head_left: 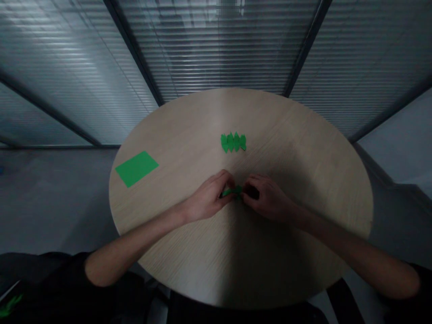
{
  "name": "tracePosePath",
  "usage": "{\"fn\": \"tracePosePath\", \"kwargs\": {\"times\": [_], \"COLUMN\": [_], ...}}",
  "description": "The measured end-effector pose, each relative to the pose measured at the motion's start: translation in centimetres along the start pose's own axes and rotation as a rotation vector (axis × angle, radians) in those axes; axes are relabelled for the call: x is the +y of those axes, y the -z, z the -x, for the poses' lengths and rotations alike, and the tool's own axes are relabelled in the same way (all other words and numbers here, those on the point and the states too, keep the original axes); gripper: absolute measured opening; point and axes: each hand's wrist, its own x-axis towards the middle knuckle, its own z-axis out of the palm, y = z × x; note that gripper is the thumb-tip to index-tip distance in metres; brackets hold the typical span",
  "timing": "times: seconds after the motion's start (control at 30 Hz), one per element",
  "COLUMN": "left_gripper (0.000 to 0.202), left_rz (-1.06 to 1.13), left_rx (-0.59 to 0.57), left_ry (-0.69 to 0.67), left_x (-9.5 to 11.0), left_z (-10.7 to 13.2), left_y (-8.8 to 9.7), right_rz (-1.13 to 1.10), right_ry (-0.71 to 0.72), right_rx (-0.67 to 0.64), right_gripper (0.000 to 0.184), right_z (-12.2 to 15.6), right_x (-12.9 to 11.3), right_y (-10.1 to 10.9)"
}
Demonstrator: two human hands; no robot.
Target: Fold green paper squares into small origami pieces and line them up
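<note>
Green paper (232, 192), probably partly hidden.

Dark top, prob. black, w/ short sleeves. L sleeve (50, 270) ends above the elbow, plain edge, no visible markings; R sleeve (416, 281) is mostly cut off by the frame edge. L forearm (135, 240) & R forearm (354, 252) bare, L hand (207, 195) & R hand (266, 198) too, no gloves. Small green mark (10, 305) by the dark fabric, bottom L corner, too blurred to tell.

Left hand (207, 196) and right hand (266, 198) pinch folded green paper (232, 192).
</note>
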Motion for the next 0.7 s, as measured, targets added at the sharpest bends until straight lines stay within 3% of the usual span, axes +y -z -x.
{"fn": "tracePosePath", "kwargs": {"times": [0.33, 0.7], "left_gripper": [0.008, 0.008], "left_rz": [0.005, 0.004], "left_rx": [-0.029, 0.018], "left_ry": [0.037, 0.018], "left_x": [0.10, -0.31], "left_z": [-0.27, -0.26], "left_y": [0.03, -0.29], "right_rz": [-0.256, -0.175], "right_ry": [-0.134, -0.090], "right_rx": [-0.027, 0.024], "right_gripper": [0.010, 0.008], "right_z": [-0.47, -0.20], "right_x": [-0.14, -0.41], "right_y": [0.67, 0.12]}}
